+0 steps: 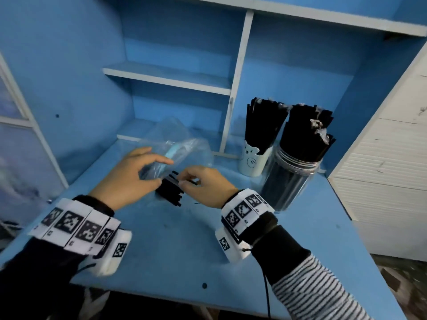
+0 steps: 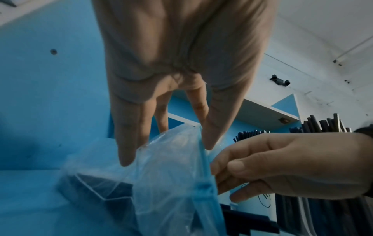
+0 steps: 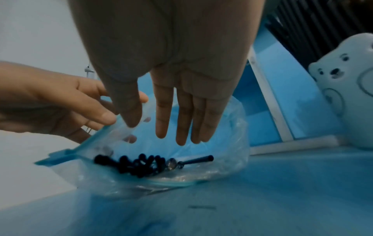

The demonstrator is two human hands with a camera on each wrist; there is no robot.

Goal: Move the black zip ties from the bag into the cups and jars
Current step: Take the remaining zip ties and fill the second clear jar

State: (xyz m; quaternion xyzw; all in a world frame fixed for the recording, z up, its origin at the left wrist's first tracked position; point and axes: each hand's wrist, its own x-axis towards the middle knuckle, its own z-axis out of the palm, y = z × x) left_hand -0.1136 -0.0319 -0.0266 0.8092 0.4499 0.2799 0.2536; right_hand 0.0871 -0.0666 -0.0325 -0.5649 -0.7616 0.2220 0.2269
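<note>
No words or numbers can be read. White wristbands [image 1: 76,225] behind the left hand [image 1: 129,179] and right hand [image 1: 208,185] carry square black-and-white code markers [image 1: 242,210]; tiny print beneath them is blurred.

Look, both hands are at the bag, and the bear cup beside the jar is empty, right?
Not quite: the bear cup beside the jar is not empty. It is stuffed with black zip ties, as the head view shows. The rest holds: the left hand and the right hand are both at the bag.
</note>
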